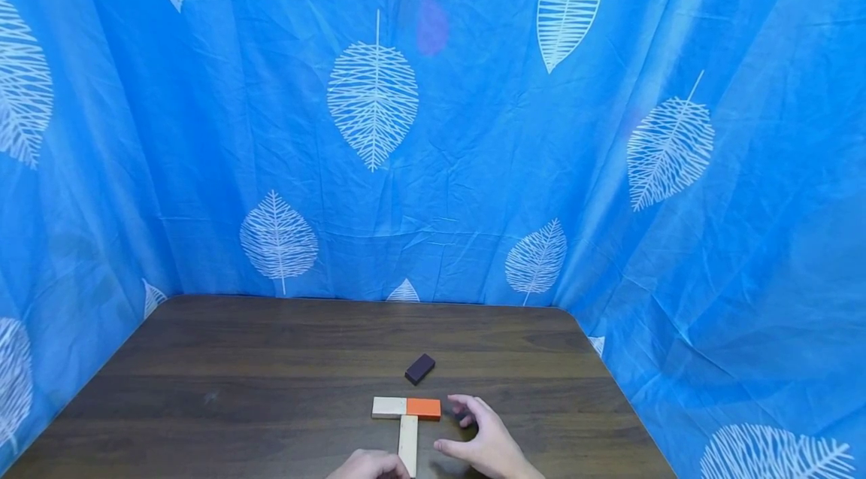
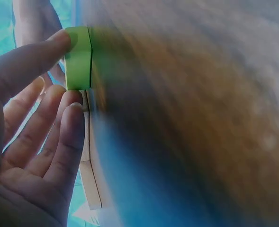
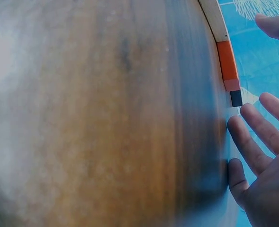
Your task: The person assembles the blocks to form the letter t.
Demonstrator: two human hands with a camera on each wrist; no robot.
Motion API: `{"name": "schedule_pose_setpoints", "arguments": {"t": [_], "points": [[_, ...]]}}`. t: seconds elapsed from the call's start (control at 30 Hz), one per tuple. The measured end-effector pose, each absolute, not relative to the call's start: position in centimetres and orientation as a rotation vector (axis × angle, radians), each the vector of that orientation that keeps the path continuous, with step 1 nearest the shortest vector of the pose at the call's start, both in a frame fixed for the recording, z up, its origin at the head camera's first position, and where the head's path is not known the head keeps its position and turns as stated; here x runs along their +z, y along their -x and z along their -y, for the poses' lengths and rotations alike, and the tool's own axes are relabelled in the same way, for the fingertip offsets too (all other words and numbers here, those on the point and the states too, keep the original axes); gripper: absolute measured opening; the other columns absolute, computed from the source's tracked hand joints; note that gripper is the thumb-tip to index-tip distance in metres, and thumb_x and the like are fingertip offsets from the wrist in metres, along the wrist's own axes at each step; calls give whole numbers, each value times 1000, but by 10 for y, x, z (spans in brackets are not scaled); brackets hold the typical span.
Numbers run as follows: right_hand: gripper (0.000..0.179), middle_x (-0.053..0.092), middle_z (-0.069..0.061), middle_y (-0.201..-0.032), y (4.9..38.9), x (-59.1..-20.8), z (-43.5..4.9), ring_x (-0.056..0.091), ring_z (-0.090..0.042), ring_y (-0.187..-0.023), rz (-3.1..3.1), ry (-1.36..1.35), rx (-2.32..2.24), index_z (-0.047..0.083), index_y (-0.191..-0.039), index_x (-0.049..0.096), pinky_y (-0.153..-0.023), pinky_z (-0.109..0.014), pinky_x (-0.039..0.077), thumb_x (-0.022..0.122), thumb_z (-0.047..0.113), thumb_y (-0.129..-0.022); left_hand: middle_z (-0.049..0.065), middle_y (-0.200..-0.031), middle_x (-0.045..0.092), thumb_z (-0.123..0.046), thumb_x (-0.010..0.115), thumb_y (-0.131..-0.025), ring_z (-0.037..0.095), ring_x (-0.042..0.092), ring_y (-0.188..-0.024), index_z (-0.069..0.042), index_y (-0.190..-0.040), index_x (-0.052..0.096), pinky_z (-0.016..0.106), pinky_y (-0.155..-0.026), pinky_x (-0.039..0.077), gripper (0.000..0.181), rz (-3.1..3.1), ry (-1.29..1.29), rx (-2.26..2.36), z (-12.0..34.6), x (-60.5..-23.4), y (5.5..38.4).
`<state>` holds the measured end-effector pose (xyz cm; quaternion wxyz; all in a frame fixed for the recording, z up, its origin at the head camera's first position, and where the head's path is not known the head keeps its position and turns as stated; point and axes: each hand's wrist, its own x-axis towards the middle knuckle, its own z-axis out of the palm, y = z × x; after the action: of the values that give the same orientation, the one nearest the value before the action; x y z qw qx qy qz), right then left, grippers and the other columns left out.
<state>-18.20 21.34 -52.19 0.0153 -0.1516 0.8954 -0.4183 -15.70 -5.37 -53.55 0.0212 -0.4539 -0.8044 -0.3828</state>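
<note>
Flat on the table, a natural wood block [image 1: 389,407] and an orange block [image 1: 424,409] lie end to end as a crossbar. Another natural wood block [image 1: 409,443] runs from their joint toward the person, forming a T. At this stem's near end is my left hand [image 1: 368,465]. In the left wrist view, its thumb and fingertips pinch a green block [image 2: 78,59], which the head view hides. To the right of the orange block, my right hand [image 1: 490,440] holds nothing, its fingers spread and gently bent with the thumb apart.
A dark block [image 1: 420,368] lies at an angle just beyond the crossbar. The brown wooden table [image 1: 203,389] ends at a blue curtain [image 1: 460,163] with white leaf prints, which surrounds its back and sides.
</note>
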Motion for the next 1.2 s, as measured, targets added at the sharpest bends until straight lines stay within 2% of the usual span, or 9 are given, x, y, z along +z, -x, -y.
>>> {"name": "schedule_pose_setpoints", "arguments": {"t": [0.13,0.4,0.63,0.8,1.2], "points": [[68,59,-2,-115,183,-521,-213,56,-18,-96,-2796,468,-1292,9,-134,59,-80,-37,47,83,43,-79,-16,-81,64,-10,71,-88,-12,49,-74,-11,-91,69,13,-63,43,4,2504,1410,-1230,54,-535,159],[69,58,-1,-115,184,-523,-212,56,-18,-96,-2797,469,-1281,9,-134,59,-81,-37,47,82,45,-80,-13,-79,65,-8,71,-88,-10,52,-71,-7,-90,68,17,-62,47,3,2577,1339,-1408,53,-532,156],[68,58,-2,-115,183,-523,-212,56,-19,-97,-2788,459,-1280,10,-134,59,-81,-39,47,82,44,-80,-13,-76,67,-10,73,-86,-9,51,-67,-9,-86,68,17,-61,45,5,2630,1239,-1479,52,-529,152],[69,58,-1,-115,183,-523,-212,56,-18,-97,-2797,465,-1272,11,-134,59,-82,-38,47,82,45,-80,-12,-76,67,-8,73,-85,-8,53,-68,-9,-87,67,18,-62,46,6,2655,1237,-1457,51,-529,152],[69,58,0,-116,181,-523,-211,56,-19,-97,-2805,465,-1274,11,-134,59,-82,-38,47,82,45,-79,-14,-77,62,-5,74,-86,-2,57,-69,-4,-91,65,23,-66,50,10,2687,1124,-1730,52,-525,153]]}}
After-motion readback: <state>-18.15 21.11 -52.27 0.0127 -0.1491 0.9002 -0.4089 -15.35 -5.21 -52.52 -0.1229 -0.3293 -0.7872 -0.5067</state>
